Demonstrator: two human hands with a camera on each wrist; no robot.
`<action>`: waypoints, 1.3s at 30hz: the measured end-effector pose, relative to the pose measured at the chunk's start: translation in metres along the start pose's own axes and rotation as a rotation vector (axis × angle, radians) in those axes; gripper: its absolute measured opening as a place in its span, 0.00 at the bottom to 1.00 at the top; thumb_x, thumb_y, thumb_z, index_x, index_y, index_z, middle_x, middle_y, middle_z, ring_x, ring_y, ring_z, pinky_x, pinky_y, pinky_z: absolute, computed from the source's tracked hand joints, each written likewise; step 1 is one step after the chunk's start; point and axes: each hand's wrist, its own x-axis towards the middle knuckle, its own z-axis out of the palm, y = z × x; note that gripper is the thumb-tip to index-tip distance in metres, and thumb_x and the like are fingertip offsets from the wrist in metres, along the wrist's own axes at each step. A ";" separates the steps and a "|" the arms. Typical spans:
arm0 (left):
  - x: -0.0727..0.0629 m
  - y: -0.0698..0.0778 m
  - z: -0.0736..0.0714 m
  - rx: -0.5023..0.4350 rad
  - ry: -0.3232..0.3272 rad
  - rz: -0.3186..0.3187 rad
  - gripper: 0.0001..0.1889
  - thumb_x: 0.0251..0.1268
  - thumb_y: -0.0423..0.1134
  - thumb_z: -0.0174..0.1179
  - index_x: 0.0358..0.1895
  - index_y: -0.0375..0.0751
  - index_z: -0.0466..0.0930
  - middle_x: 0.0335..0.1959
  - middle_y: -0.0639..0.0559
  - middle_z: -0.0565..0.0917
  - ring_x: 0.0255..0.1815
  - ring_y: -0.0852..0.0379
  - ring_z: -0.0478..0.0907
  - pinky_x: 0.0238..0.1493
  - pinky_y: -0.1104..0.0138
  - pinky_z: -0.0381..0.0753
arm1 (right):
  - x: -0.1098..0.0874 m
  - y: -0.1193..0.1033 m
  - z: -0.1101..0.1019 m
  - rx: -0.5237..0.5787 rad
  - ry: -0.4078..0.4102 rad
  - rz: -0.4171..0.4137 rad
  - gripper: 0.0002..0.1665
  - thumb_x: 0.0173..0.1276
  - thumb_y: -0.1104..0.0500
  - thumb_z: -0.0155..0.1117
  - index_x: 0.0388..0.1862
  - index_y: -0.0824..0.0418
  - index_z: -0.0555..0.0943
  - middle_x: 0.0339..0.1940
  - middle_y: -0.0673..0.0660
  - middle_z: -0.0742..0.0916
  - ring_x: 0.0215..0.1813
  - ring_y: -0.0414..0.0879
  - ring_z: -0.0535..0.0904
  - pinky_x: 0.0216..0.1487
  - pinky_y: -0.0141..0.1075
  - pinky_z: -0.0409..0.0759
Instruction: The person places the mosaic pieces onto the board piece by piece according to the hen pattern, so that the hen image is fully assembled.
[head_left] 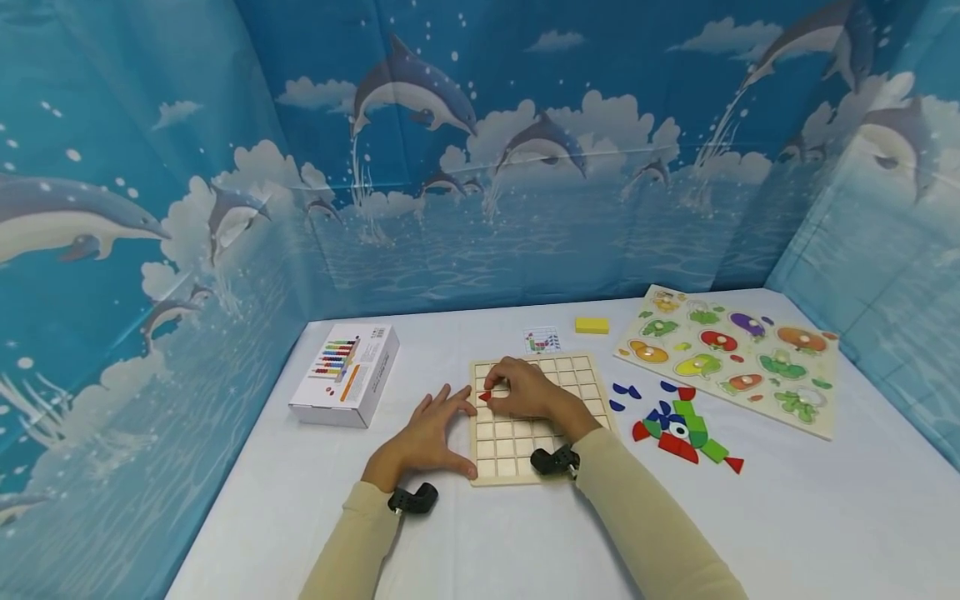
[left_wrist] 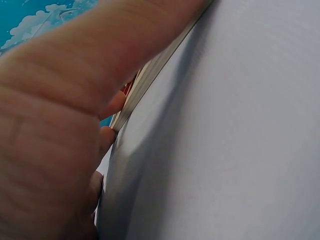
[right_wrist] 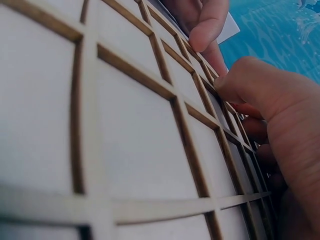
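Observation:
A wooden grid board with square cells lies flat on the white table. Over its upper left cells, my right hand pinches a small red triangular piece between thumb and fingers. Its thumb comes close to the grid bars in the right wrist view, where the piece is largely hidden. My left hand spreads along the board's left side, thumb near the lower corner and fingertips by the upper edge. In the left wrist view, the fingers of this left hand lie against the board's side.
Right of the board lie a cluster of red, green and blue pieces and several loose blue pieces. A vegetable puzzle board is farther right. Behind stand a pattern card and yellow block; a white box is left.

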 end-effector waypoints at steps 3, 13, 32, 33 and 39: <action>0.001 -0.001 0.000 0.017 -0.004 -0.004 0.47 0.31 0.69 0.80 0.60 0.58 0.71 0.82 0.56 0.54 0.82 0.46 0.39 0.78 0.49 0.36 | 0.000 -0.001 -0.001 0.003 0.002 -0.002 0.10 0.62 0.54 0.73 0.42 0.49 0.84 0.42 0.45 0.82 0.45 0.43 0.75 0.54 0.49 0.71; 0.002 -0.001 0.000 0.024 0.001 0.003 0.48 0.31 0.69 0.80 0.60 0.58 0.71 0.82 0.55 0.54 0.82 0.45 0.40 0.78 0.48 0.36 | -0.003 -0.004 -0.002 0.014 0.015 -0.041 0.04 0.67 0.55 0.72 0.40 0.50 0.86 0.43 0.47 0.83 0.46 0.46 0.77 0.52 0.50 0.72; 0.002 0.000 0.000 0.027 -0.001 -0.010 0.46 0.32 0.68 0.80 0.60 0.59 0.71 0.82 0.56 0.54 0.82 0.46 0.40 0.78 0.49 0.35 | -0.003 -0.001 0.001 0.012 0.059 -0.037 0.05 0.65 0.55 0.72 0.40 0.49 0.86 0.43 0.46 0.83 0.46 0.46 0.76 0.56 0.55 0.70; 0.001 0.000 0.000 0.029 -0.001 -0.009 0.46 0.32 0.68 0.80 0.60 0.59 0.71 0.81 0.56 0.54 0.82 0.46 0.40 0.78 0.48 0.36 | -0.003 -0.001 0.001 0.015 0.060 -0.038 0.05 0.65 0.55 0.72 0.40 0.49 0.86 0.43 0.46 0.83 0.46 0.46 0.76 0.56 0.55 0.70; 0.001 0.001 0.001 0.025 0.000 -0.001 0.47 0.33 0.67 0.81 0.61 0.57 0.71 0.81 0.54 0.55 0.82 0.45 0.40 0.78 0.47 0.36 | -0.004 -0.001 0.001 0.027 0.056 -0.040 0.09 0.64 0.55 0.73 0.43 0.51 0.86 0.43 0.47 0.83 0.46 0.47 0.76 0.54 0.53 0.71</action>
